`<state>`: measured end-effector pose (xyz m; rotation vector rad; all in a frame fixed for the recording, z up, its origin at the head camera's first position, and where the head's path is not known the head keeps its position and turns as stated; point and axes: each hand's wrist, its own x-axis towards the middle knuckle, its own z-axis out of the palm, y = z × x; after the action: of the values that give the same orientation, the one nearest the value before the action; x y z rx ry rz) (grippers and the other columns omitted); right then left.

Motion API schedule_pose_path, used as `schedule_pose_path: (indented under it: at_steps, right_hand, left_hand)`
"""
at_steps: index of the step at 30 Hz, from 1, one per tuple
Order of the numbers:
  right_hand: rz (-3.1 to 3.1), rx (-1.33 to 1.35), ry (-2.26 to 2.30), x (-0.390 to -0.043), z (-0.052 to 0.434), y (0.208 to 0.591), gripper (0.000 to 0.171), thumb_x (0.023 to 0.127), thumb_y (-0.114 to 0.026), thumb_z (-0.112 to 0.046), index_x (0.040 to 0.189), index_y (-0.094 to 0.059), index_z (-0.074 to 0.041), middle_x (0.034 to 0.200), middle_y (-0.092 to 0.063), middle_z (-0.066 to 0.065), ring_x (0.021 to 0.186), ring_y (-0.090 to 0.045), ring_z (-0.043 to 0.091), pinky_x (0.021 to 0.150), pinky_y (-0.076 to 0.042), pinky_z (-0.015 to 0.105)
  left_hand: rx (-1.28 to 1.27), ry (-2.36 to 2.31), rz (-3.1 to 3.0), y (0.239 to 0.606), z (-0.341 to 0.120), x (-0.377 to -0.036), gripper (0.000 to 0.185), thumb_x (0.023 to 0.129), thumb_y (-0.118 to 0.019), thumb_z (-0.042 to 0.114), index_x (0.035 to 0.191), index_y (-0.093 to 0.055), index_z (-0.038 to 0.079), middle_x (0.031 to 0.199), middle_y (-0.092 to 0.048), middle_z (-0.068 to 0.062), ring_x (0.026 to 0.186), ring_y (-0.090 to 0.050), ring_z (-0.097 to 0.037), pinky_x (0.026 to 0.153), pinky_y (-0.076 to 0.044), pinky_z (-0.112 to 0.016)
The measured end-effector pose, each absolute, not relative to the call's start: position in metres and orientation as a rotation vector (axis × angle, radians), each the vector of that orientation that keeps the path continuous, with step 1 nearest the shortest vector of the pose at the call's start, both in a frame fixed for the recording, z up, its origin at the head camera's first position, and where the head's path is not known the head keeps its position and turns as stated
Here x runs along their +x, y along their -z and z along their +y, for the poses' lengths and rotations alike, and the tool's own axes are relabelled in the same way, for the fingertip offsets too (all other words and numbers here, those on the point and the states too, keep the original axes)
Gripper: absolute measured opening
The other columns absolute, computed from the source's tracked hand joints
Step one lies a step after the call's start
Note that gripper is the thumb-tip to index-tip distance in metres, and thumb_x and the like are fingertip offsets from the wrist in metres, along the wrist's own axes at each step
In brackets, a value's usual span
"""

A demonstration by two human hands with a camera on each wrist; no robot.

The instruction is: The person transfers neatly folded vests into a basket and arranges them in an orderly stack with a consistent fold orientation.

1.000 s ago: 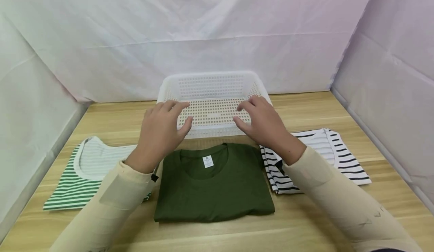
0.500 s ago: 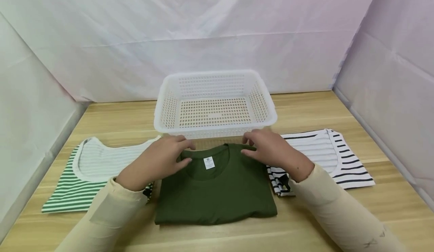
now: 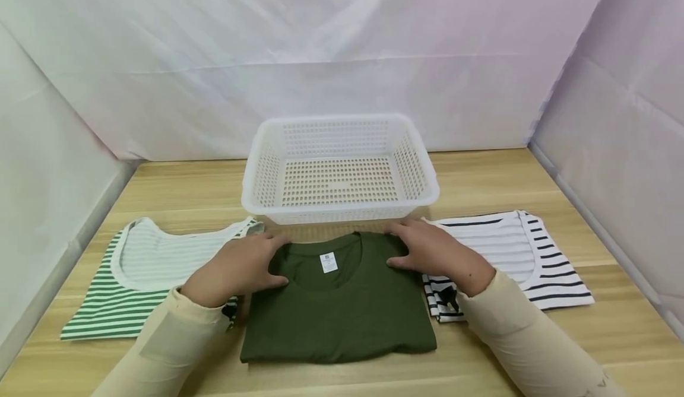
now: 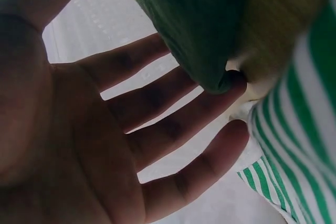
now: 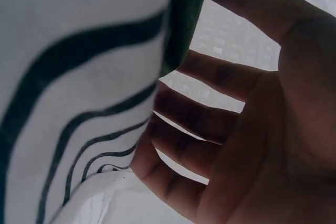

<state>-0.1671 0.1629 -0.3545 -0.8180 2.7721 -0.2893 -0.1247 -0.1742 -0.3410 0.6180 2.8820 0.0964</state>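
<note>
A folded dark green T-shirt (image 3: pixel 342 308) with a white neck label lies in the middle of the table. At its far left corner is my left hand (image 3: pixel 237 269), thumb over the cloth; in the left wrist view the spread fingers (image 4: pixel 173 129) reach to the shirt's edge. My right hand (image 3: pixel 435 254) is at the far right corner. From the right wrist, its fingers (image 5: pixel 210 114) appear slightly bent, with tips partly hidden behind green and striped cloth. Neither hand visibly grips the shirt.
Behind the shirt stands a white perforated plastic basket (image 3: pixel 342 212). A green-striped folded shirt (image 3: pixel 114 311) lies at the left, and a black-striped white one (image 3: pixel 556 272) at the right. White curtains surround the wooden table (image 3: pixel 342 382).
Both hands have come back from over the basket and down to the green T-shirt's far corners. The shirts and basket stay in place.
</note>
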Motion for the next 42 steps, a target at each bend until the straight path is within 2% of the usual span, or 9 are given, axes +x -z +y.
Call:
schedule_pose_path:
  at_steps: [9,13,16,19,28,38,42]
  right_hand:
    - [2.761,-0.797,0.262,-0.170,0.163,0.350,0.066,0.085,-0.079,-0.041,0.138,-0.057,-0.008,0.132,-0.061,0.015,0.117,-0.060,0.032,0.095,-0.049,0.049]
    - [2.768,-0.745,0.247,-0.170,0.164,0.349,0.060,0.082,-0.080,-0.046,0.125,-0.063,-0.007,0.110,-0.066,0.010,0.097,-0.063,0.024,0.082,-0.052,0.043]
    - [2.771,-0.711,0.254,-0.171,0.165,0.347,0.053,0.081,-0.081,-0.047,0.112,-0.065,-0.007,0.093,-0.065,0.004,0.080,-0.060,0.017,0.070,-0.050,0.038]
    - [2.770,-0.689,0.267,-0.170,0.165,0.347,0.048,0.080,-0.081,-0.046,0.105,-0.065,-0.008,0.086,-0.063,0.000,0.073,-0.057,0.014,0.064,-0.047,0.034]
    - [2.773,-0.671,0.246,-0.167,0.162,0.347,0.042,0.081,-0.080,-0.046,0.099,-0.065,-0.012,0.080,-0.062,-0.004,0.068,-0.055,0.012,0.061,-0.045,0.031]
    - [2.814,-0.598,0.232,-0.160,0.160,0.344,0.041,0.080,-0.081,-0.047,0.084,-0.059,-0.013,0.073,-0.057,-0.003,0.062,-0.053,0.013,0.055,-0.042,0.030]
    - [2.803,-0.610,0.231,-0.159,0.160,0.346,0.040,0.080,-0.081,-0.047,0.083,-0.058,-0.013,0.072,-0.056,-0.002,0.062,-0.052,0.013,0.055,-0.041,0.030]
  left_hand:
    - [0.655,-0.116,2.921,0.340,-0.176,-0.125,0.076,0.075,-0.086,0.044,0.136,-0.057,0.010,0.121,-0.066,-0.012,0.102,-0.067,-0.031,0.076,-0.055,-0.049]
    - [0.667,-0.141,2.910,0.343,-0.176,-0.125,0.076,0.076,-0.085,0.045,0.137,-0.056,0.009,0.123,-0.065,-0.013,0.104,-0.067,-0.031,0.076,-0.055,-0.049]
    - [0.666,-0.144,2.913,0.344,-0.176,-0.126,0.077,0.076,-0.085,0.046,0.137,-0.056,0.009,0.124,-0.065,-0.013,0.106,-0.066,-0.031,0.077,-0.055,-0.049]
    - [0.684,-0.140,2.928,0.343,-0.176,-0.127,0.077,0.076,-0.085,0.046,0.136,-0.056,0.009,0.125,-0.065,-0.013,0.107,-0.066,-0.031,0.079,-0.055,-0.049]
    - [0.670,-0.137,2.915,0.341,-0.176,-0.125,0.077,0.075,-0.085,0.045,0.136,-0.057,0.008,0.126,-0.064,-0.014,0.108,-0.065,-0.033,0.080,-0.055,-0.051]
    - [0.652,-0.140,2.900,0.337,-0.176,-0.123,0.078,0.076,-0.085,0.045,0.138,-0.056,0.008,0.131,-0.063,-0.015,0.111,-0.064,-0.035,0.080,-0.055,-0.051]
    - [0.664,-0.135,2.896,0.338,-0.176,-0.123,0.077,0.076,-0.085,0.045,0.137,-0.057,0.008,0.129,-0.063,-0.015,0.110,-0.065,-0.034,0.079,-0.055,-0.051]
